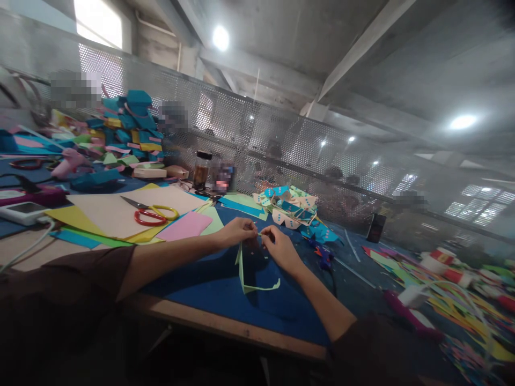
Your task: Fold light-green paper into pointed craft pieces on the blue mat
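Both hands meet above the blue tabletop, fingertips almost touching. My left hand (238,232) is closed in a pinch at the top of a pale green folded paper strip (242,277). Close beside it, my right hand (278,247) also pinches, with a small bit of the same pale green paper between the two hands. Below the fingers the strip hangs, bends sharply near the tabletop and runs right to a curled end. To the left of my left hand lie a pink sheet (185,227) and scissors (151,216) with red and yellow handles.
A pile of dotted paper pieces (292,206) lies beyond my hands. A blue glue gun (324,256) rests right of my right hand. At the back stand a lidded jar (201,170) and stacked blue paper shapes (134,123). Paper strips (462,300) cover the far right.
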Motion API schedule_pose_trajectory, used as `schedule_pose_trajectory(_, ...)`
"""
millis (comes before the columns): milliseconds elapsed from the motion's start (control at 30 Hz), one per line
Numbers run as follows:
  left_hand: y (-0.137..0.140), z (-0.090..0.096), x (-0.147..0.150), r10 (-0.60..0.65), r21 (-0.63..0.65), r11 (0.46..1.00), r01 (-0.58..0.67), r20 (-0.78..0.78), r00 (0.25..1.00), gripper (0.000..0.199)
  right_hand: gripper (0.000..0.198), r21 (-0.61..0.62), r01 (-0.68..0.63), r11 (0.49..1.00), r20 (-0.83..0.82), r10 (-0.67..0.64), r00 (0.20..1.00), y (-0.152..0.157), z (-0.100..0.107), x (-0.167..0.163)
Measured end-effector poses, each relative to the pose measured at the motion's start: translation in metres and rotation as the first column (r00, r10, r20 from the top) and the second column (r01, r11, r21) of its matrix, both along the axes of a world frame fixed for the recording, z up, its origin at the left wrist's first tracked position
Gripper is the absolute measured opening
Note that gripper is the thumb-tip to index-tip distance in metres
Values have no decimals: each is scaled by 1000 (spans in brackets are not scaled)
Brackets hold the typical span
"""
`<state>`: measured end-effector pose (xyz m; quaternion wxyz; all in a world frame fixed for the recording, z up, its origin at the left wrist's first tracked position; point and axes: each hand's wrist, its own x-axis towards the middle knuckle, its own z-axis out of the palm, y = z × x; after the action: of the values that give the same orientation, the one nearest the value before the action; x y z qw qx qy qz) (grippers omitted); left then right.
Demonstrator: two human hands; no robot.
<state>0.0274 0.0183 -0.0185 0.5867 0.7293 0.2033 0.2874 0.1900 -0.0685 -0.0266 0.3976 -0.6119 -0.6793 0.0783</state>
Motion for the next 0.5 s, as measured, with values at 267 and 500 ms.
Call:
schedule_pose_trajectory(267, 0, 0, 0, 16, 0, 1000, -16, -11, 1000, 12, 16, 23, -35, 999, -5, 35, 999, 0, 0, 0)
schedule_pose_trajectory(500, -1, 0, 0, -19, -16, 1000, 19, -6, 1000, 17, 16, 30, -22, 999, 14, 22, 1000, -2, 4, -2)
